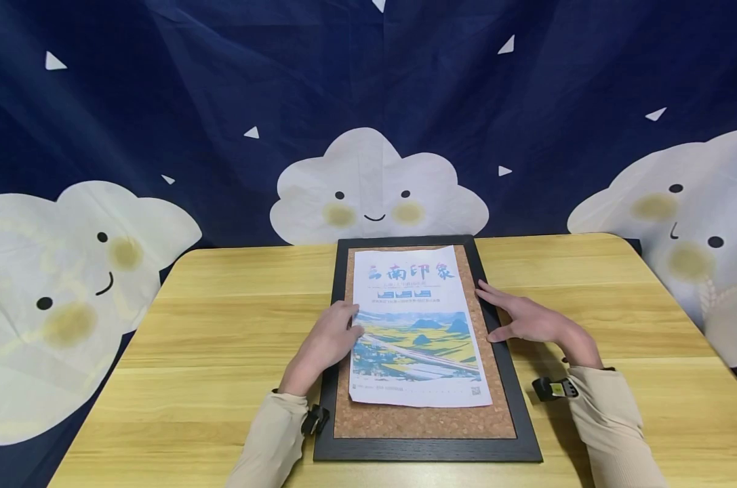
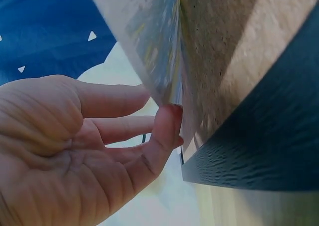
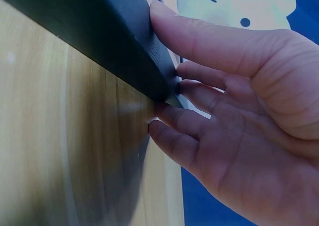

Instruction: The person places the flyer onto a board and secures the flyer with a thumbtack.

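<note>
A printed poster (image 1: 413,352) with a landscape picture and large characters lies on a cork board (image 1: 429,423) in a black frame (image 1: 429,449). My left hand (image 1: 328,332) pinches the poster's left edge. In the left wrist view, that paper edge (image 2: 144,51) stands slightly away from the cork, between the curled fingers (image 2: 157,141) and thumb. On the frame's right side rests my right hand (image 1: 535,318). Seen in the right wrist view, its thumb (image 3: 199,39) touches the frame's face, while the lower fingertips (image 3: 162,128) meet the wooden tabletop beside it.
The framed board stands lengthwise on a light wooden table (image 1: 209,366), its far end at the table's back edge. Behind hangs a dark blue cloth (image 1: 319,81) with smiling clouds. A small dark device (image 1: 554,388) sits at the right wrist, another (image 1: 315,419) at the left.
</note>
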`<state>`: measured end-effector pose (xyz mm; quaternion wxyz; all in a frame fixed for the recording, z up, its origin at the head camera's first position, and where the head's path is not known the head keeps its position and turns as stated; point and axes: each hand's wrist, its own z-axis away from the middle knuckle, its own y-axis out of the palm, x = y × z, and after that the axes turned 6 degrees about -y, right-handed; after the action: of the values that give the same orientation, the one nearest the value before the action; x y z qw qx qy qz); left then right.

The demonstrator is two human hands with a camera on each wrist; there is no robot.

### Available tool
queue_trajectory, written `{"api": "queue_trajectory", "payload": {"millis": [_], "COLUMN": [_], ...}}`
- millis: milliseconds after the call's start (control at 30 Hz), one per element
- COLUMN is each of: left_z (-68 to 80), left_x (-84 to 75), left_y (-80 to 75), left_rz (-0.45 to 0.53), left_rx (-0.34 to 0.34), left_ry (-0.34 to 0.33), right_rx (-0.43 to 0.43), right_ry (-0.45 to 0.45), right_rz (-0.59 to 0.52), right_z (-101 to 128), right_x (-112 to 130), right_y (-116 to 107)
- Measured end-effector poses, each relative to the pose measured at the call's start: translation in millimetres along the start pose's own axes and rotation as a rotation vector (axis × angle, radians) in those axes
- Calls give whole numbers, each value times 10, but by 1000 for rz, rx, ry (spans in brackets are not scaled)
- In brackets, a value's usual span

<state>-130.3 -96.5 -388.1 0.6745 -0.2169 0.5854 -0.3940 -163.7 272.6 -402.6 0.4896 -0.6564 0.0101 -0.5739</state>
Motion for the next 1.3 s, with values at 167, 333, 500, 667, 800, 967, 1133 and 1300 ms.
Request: {"api": "queue_trajectory", "payload": {"millis": [167, 333, 500, 667, 800, 967, 1133, 1300], "left_z": [-3, -18, -36, -48, -49, -55, -33, -3], "left_x": [0, 7, 17, 19, 22, 41, 61, 100], "left_y": [-4, 6, 21, 32, 34, 50, 66, 50], "left_rz": [-8, -17, -31, -33, -54, -90, -146, -215], "left_rx": [-10, -16, -25, -30, -11, 16, -8, -36], "left_ry": [-13, -11, -11, -23, -38, -45, -23, 13], "right_rx": [-3, -4, 0, -1, -5, -10, -10, -8], "right_ry": [-8, -2, 5, 10, 12, 9, 11, 18], "right_rz": [7, 0, -9, -9, -10, -9, -9, -4], "right_z": [7, 4, 2, 4, 1, -1, -2, 0], "right_x": [-9, -24, -22, -22, -22, -17, -9, -18], "right_y": [6, 9, 10, 9, 10, 12, 16, 15]}}
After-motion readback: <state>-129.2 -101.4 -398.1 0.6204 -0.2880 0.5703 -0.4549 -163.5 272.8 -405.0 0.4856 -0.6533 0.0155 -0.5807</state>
